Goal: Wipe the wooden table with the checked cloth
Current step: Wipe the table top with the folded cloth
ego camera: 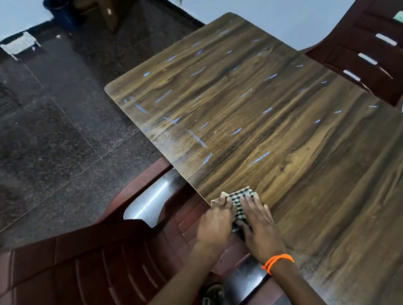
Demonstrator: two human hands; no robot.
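The checked cloth (240,204), soft, light and likely to bunch, lay at the near left edge of the wooden counter (278,120), pinned under the left hand (215,221) and right hand (257,223), set side by side, fingers pressing it flat.

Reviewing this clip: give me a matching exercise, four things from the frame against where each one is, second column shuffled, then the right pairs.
Things:
1. checked cloth
2. orange band
3. sandal
4. white rack

Places:
A. on the floor by the far wall
B. at the near edge of the wooden table, under both hands
C. round the right wrist
D. on the floor below the arms

Pairs: 1-B, 2-C, 3-D, 4-A
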